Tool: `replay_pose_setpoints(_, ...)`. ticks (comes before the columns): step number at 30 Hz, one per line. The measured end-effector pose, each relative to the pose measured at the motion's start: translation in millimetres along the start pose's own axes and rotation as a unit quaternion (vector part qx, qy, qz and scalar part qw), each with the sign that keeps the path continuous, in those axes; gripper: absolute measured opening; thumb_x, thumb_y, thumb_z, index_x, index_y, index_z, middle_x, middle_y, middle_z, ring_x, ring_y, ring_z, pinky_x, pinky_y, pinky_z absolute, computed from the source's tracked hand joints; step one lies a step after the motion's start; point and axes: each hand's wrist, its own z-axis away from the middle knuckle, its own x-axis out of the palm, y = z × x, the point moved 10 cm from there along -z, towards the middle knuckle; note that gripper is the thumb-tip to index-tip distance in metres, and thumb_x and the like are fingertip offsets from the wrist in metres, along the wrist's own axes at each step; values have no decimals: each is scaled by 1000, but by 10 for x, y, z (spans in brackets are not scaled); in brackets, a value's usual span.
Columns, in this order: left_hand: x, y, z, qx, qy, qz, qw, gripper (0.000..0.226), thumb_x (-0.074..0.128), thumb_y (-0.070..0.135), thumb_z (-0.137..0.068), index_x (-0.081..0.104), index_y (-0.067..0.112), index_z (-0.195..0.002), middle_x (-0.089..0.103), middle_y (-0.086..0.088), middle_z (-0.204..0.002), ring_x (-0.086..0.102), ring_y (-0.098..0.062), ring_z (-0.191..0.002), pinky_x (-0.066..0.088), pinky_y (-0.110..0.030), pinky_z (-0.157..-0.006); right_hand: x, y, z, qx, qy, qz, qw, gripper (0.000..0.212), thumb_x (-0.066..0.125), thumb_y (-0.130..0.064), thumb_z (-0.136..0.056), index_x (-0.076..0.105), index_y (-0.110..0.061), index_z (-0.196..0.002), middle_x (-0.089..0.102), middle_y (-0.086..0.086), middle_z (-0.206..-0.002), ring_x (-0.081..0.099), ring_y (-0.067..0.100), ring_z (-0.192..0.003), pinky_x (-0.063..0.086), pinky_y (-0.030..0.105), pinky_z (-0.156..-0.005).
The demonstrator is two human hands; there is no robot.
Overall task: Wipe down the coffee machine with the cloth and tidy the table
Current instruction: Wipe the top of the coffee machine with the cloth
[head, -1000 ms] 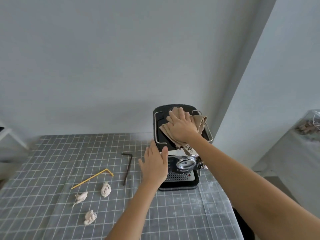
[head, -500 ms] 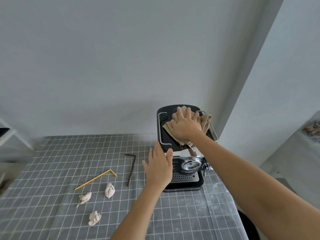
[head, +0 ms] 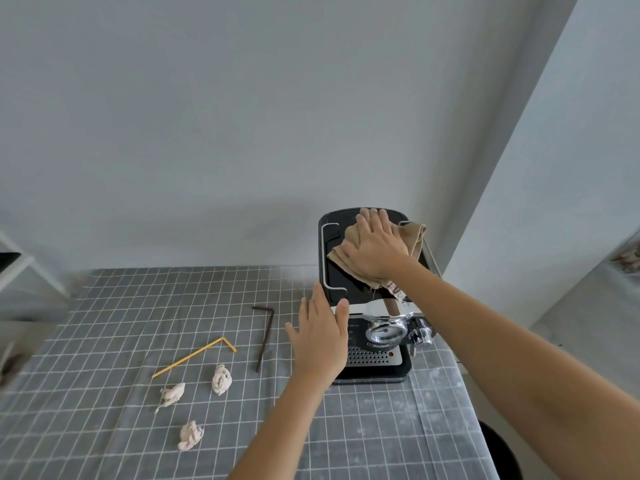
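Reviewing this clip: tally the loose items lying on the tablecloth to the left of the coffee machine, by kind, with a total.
Crumpled paper wads: 3
Yellow bent straw: 1
Dark brown bent straw: 1
Total: 5

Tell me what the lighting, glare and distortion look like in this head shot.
Head view: soft, even light; a faint shadow on the wall behind the coffee machine; bright glare on its chrome front; wide-angle stretch enlarges the right arm near the frame edge and slants the wall corner; the left table edge is blurred.
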Motion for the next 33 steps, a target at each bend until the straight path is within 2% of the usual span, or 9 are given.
replay_pose_setpoints(4,8,-14,14,-4,2,20,1000,83,1,63,-86,8,17,-154,22,-1,-160,18,-23,-149,18,-60,-116,-13,-135,-122,-88,-14,5,996,62,29,-45,-99,25,-14,-153,17,4,-164,2,26,-153,3,43,-123)
replay_pose_setpoints(6,4,-22,27,-7,6,20,1000,85,0,64,-84,8,18,-154,23,-1,-160,18,-23,-149,18,-60,-116,-76,-172,-90,-114,2,-18,993,50,34,-38,-99,42,-12,-141,40,6,-153,24,28,-147,16,44,-121)
replay_pose_setpoints(8,6,-29,46,-9,4,22,1000,82,2,63,-86,7,18,-154,23,0,-160,18,-23,-149,18,-60,-116,-184,-205,2,-144,53,-70,986,31,39,-30,-96,54,-7,-110,64,9,-119,53,31,-119,36,44,-105)
replay_pose_setpoints(10,9,-33,58,-10,3,31,999,86,-1,66,-82,8,19,-154,24,0,-160,18,-23,-149,17,-61,-116,-258,-162,82,-133,98,-128,978,24,41,-27,-96,50,-6,-105,67,8,-99,58,31,-99,43,44,-89)
replay_pose_setpoints(13,15,-33,43,-10,5,36,999,82,2,64,-86,10,18,-154,24,1,-160,18,-23,-149,16,-62,-116,-159,-110,7,-84,76,-55,992,50,33,-37,-96,38,-15,-141,60,8,-133,44,30,-132,31,45,-111)
replay_pose_setpoints(16,11,-24,25,-12,6,39,999,81,2,62,-87,10,18,-154,24,2,-160,17,-22,-149,14,-61,-116,-38,-93,-99,-45,11,-6,999,59,26,-44,-99,24,-21,-153,23,-1,-163,5,29,-152,6,47,-123)
replay_pose_setpoints(20,-5,-12,42,-13,14,49,999,91,-6,67,-78,11,19,-154,24,2,-160,17,-23,-149,15,-62,-116,-16,-116,-105,-41,-18,7,999,59,26,-49,-99,22,-28,-154,5,-4,-166,-7,30,-152,2,51,-122)
replay_pose_setpoints(27,25,-26,65,-17,0,44,999,79,5,62,-88,6,19,-154,21,1,-161,14,-23,-150,14,-61,-116,98,-90,420,-89,-27,1,996,64,30,-49,-100,12,-26,-156,-5,0,-166,-14,31,-151,0,50,-122)
replay_pose_setpoints(33,5,-11,45,-7,20,52,998,86,-3,64,-82,10,19,-154,27,1,-159,21,-23,-148,17,-62,-115,38,-47,75,-9,-4,-16,1000,67,23,-47,-101,4,-16,-157,-5,9,-166,-9,36,-151,3,51,-122)
